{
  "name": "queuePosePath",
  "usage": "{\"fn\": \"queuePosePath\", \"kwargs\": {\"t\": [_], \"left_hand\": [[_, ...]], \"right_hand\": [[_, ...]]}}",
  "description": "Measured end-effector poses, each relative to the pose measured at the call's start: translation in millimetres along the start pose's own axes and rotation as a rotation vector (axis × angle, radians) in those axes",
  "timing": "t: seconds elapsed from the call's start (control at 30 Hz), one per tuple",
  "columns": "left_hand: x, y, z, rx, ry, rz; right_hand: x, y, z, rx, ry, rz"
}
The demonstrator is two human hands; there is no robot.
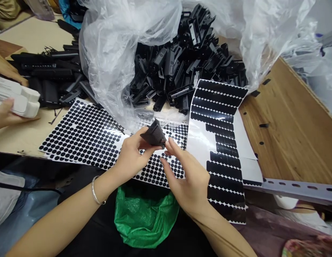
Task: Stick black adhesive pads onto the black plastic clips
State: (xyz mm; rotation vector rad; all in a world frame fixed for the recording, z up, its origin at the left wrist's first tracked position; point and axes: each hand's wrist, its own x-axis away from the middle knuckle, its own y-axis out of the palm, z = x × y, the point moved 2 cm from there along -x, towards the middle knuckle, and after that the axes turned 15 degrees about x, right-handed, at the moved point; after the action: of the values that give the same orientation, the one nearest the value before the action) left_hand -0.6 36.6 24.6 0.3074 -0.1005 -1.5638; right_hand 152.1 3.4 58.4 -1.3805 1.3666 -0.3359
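My left hand grips a small black plastic part above a sheet of round black stickers. My right hand is beside it, fingers spread, with the index fingertip touching the part's lower right corner. Whether a sticker sits on that fingertip I cannot tell. A second sheet with long oval black stickers lies just to the right of my right hand.
A clear plastic bag holds a heap of black plastic parts behind the sheets. More black parts lie at the left. Another person's hand holds white pieces at the far left. A green bag is on my lap.
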Motion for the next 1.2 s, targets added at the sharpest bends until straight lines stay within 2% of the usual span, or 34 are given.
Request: {"fn": "queuePosePath", "kwargs": {"t": [0.2, 0.33, 0.43, 0.53, 0.57, 0.63, 0.73, 0.8, 1.07, 1.2], "left_hand": [[-6, -3, 2, 0.223, -0.09, 0.119], [-10, -1, 4, 0.465, -0.195, 0.075], [-9, 0, 3, 0.536, -0.253, 0.023], [-7, 1, 2, 0.547, -0.248, -0.039], [-7, 2, 2, 0.544, -0.245, -0.062], [-6, 3, 3, 0.534, -0.244, -0.113], [-5, 6, 3, 0.518, -0.242, -0.165], [-3, 8, 2, 0.498, -0.23, -0.17], [-2, 8, -1, 0.478, -0.216, -0.124], [-4, 8, -1, 0.471, -0.24, -0.106]], "right_hand": [[12, 13, -13, 0.126, -0.134, -0.152], [9, 9, -15, 0.009, -0.145, -0.188], [2, 1, -8, -0.172, -0.067, -0.061], [-6, -6, 8, -0.303, 0.104, 0.16], [-9, -6, 13, -0.352, 0.167, 0.183], [-14, -2, 22, -0.477, 0.266, 0.087], [-16, 9, 25, -0.659, 0.344, -0.191], [-14, 15, 24, -0.705, 0.389, -0.272], [-14, 26, 23, -0.821, 0.494, -0.256], [-15, 26, 26, -0.812, 0.474, -0.253]]}}
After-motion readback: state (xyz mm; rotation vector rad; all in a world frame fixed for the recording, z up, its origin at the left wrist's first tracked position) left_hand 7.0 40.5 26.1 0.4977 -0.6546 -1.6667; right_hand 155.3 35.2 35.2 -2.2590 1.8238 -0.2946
